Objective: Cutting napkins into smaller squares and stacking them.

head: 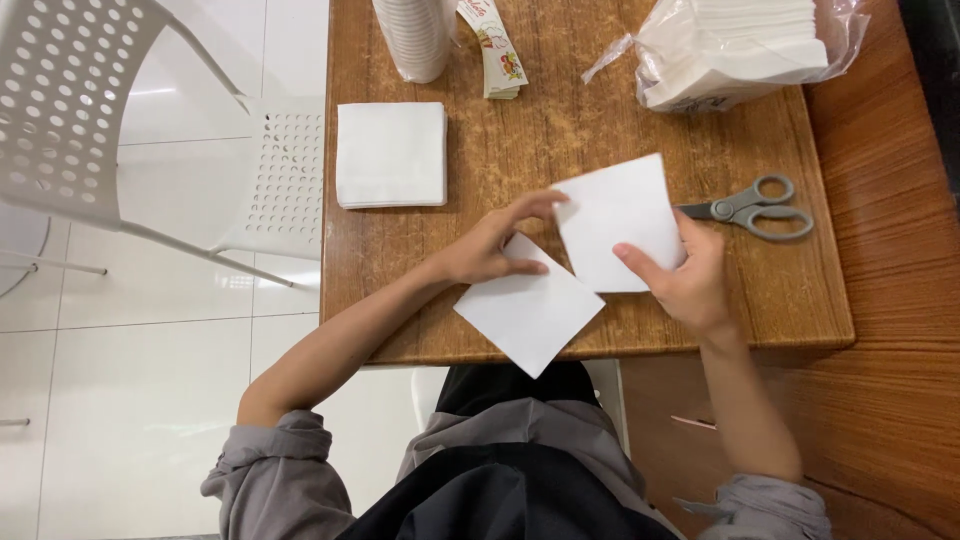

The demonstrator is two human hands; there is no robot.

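My right hand (690,282) holds a white square napkin (620,215) tilted up above the wooden table (560,130), thumb on its front face. The fingertips of my left hand (490,245) pinch the left corner of that same napkin. A second white napkin (528,312) lies flat below, turned like a diamond and hanging over the table's near edge, with my left hand resting on its upper corner.
A neat stack of white napkins (391,154) lies at the left. Grey scissors (752,209) lie to the right. A plastic bag of napkins (735,48), a stack of white cups (413,38) and a printed paper strip (497,50) sit at the back. White perforated chair (120,120) stands left.
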